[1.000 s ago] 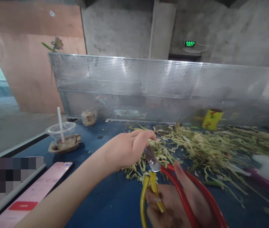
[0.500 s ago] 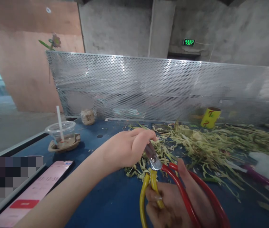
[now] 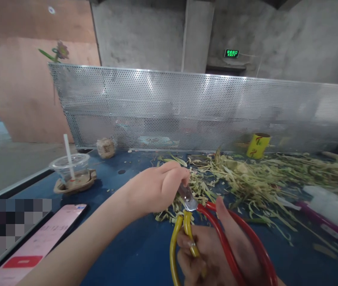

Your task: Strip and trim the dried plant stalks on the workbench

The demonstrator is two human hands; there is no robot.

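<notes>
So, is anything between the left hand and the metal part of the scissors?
Nothing visible. The left hand is right at the metal of the scissors, fingers hiding the blade tips, so what's under them can't be seen. Plant strips lie behind.

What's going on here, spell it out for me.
A person is using both hands on scissors with red and yellow handles. The right hand grips the handles; the left hand is at the blades, its fingertips too hidden to show what they hold. Pale green plant scraps lie beyond the hands on a blue tabletop, with a phone at the left.
</notes>
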